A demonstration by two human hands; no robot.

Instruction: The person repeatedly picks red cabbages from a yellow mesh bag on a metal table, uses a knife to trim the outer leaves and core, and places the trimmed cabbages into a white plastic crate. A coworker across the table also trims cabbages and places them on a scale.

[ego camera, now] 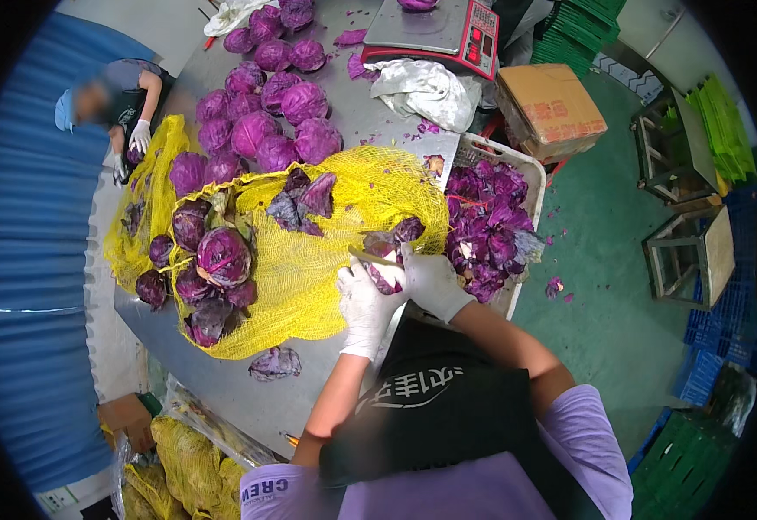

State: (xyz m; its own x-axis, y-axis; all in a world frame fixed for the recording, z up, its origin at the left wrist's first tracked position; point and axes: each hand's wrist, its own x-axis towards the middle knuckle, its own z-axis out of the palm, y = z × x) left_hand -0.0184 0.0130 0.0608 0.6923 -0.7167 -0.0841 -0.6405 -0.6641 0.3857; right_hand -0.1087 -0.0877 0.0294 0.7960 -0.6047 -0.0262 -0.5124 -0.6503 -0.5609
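My left hand, in a white glove, holds a red cabbage whose pale cut side shows. My right hand, also gloved, is closed at its other side, gripping what looks like a knife; its blade lies across the cabbage and the handle is hidden. Just beyond are dark loose leaves. Beneath lies a yellow mesh sack spread over the metal table. Untrimmed red cabbages sit at its left end, and peeled-off leaves lie on its middle.
Several trimmed cabbages are grouped farther back. A digital scale stands behind a white cloth. At the right, a white crate holds purple leaves, near a cardboard box. Another person works at the far left.
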